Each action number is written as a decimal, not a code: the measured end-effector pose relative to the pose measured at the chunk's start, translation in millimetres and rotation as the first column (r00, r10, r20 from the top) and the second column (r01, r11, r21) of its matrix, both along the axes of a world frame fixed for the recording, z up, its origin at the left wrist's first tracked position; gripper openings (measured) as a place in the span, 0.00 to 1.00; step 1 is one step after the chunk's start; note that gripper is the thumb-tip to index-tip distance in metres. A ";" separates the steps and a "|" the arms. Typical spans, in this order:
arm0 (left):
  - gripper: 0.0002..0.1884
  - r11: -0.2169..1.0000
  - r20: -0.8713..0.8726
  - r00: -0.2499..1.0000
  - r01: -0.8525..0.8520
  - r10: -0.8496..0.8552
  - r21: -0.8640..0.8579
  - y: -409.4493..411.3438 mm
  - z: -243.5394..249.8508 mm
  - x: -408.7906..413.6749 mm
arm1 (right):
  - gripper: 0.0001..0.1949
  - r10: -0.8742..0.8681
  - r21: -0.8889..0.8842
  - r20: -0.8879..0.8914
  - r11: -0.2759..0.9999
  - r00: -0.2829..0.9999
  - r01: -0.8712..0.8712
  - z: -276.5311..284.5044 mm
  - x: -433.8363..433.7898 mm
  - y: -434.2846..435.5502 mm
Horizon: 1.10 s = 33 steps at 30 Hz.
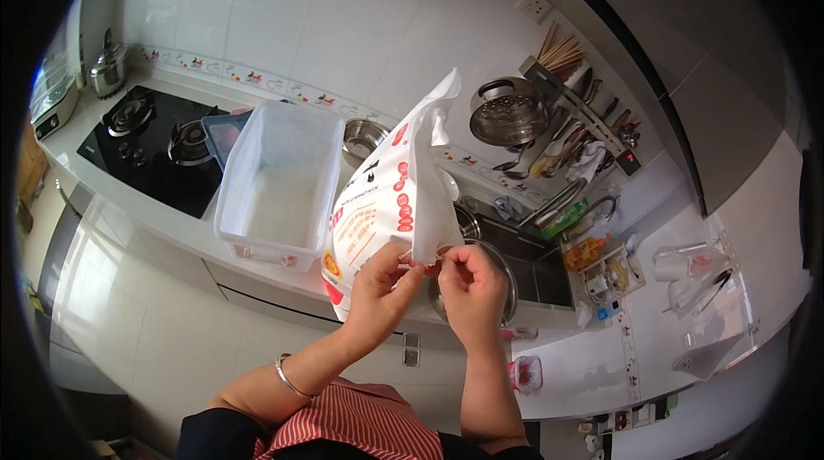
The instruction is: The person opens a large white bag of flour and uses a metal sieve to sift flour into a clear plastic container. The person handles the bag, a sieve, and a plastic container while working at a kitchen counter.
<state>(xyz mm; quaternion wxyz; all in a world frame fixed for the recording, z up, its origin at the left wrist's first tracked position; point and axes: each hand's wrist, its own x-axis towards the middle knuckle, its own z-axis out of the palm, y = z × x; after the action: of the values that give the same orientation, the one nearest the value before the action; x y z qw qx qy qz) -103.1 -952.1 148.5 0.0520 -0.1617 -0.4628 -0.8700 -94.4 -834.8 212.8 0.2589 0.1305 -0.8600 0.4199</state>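
Observation:
A large white sack (386, 202) with red and orange printing stands upright on the counter before me, its top seam edge turned my way. My left hand (386, 283) pinches the near end of that edge between thumb and fingers. Close beside it on the right, my right hand (473, 280) grips the same edge, fingers curled. Frayed threads or torn paper show between the two hands. Touching or nearly touching the sack's left side is an uncovered translucent plastic bin (280, 183), with nothing plainly visible inside. A blue-grey lid (222, 132) lies behind the bin, partly hidden.
A black gas hob (154, 144) and a steel kettle (109, 70) are to the left. Steel bowls (364, 138) stand behind the bin and by the sack. The sink (537, 260) lies right, beneath a wall rack (579, 112) holding chopsticks and utensils. Bottles (584, 254) stand beyond it.

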 end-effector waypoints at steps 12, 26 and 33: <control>0.08 0.993 0.020 1.000 -0.012 0.010 0.116 4.9 14.3 3.0 | 0.02 0.064 0.063 -0.012 0.996 0.998 -0.063 9.0 5.3 2.1; 0.06 0.986 0.148 0.988 0.012 -0.038 0.169 1.9 8.5 2.8 | 0.05 0.138 0.062 -0.030 0.989 0.990 -0.136 6.6 7.9 -1.8; 0.05 0.996 0.108 0.994 -0.007 -0.003 0.094 4.1 8.5 7.5 | 0.05 0.108 0.079 -0.064 0.992 0.992 -0.103 7.8 9.6 -5.9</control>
<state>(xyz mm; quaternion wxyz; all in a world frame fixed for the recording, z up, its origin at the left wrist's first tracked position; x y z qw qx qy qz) -95.5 -948.1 157.1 0.0353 -0.1113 -0.4236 -0.8983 -84.8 -840.7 220.5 0.2602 0.1998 -0.8577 0.3958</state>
